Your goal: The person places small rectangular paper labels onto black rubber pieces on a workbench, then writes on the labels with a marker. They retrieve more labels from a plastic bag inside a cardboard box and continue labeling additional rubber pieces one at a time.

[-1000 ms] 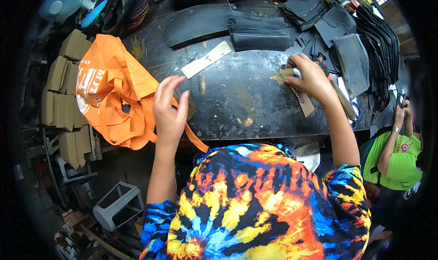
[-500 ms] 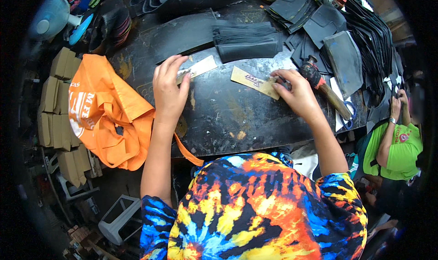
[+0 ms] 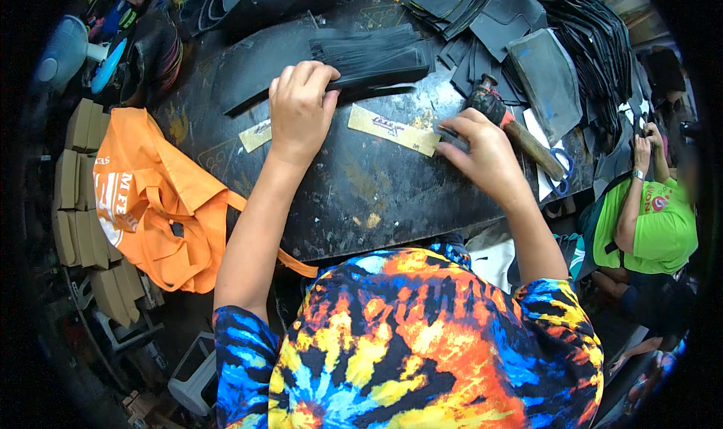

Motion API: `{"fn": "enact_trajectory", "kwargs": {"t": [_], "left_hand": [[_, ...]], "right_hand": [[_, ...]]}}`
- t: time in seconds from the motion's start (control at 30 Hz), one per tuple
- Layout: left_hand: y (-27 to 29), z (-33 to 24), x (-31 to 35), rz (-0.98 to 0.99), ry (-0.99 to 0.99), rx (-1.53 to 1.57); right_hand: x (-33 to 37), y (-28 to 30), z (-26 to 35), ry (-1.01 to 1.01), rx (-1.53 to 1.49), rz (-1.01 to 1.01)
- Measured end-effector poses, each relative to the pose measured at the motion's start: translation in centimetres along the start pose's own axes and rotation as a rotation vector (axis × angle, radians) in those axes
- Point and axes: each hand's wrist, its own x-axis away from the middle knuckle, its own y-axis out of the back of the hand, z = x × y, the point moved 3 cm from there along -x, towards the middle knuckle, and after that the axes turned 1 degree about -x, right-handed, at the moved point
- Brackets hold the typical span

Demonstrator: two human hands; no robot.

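Observation:
My left hand pinches the near left corner of a black sheet at the front of a stack of thin black sheets. That front sheet's near edge stands a little off the table. Below the stack lies a tan strip with dark handwriting, flat on the table. At its right end my right hand is curled, with a small dark thing partly hidden between thumb and fingers. A second pale strip lies partly behind my left wrist.
A hammer with a wooden handle and blue-handled scissors lie right of my right hand. Black sheet piles stand at the back right. An orange bag hangs at the left edge. A person in green is at the right.
My left hand has moved from the pale strip to the black stack and taken hold of the front sheet's corner. My right hand stays by the tan strip. The whole view has shifted slightly.

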Motion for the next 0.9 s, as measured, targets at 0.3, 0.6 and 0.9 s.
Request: {"fn": "enact_trajectory", "kwargs": {"t": [0.3, 0.6, 0.9], "left_hand": [[6.1, -1.1, 3.4, 0.252, 0.46, 0.857], [5.7, -1.6, 12.5, 0.24, 0.88, 0.746], [7.4, -2.1, 12.8, 0.199, 0.727, 0.447]], "right_hand": [[-0.5, -2.1, -0.4, -0.054, 0.0, 0.002], [-0.8, -2.3, -1.3, -0.133, -0.188, 0.032], [-0.7, -2.0, -1.1, -0.119, -0.193, 0.037]]}}
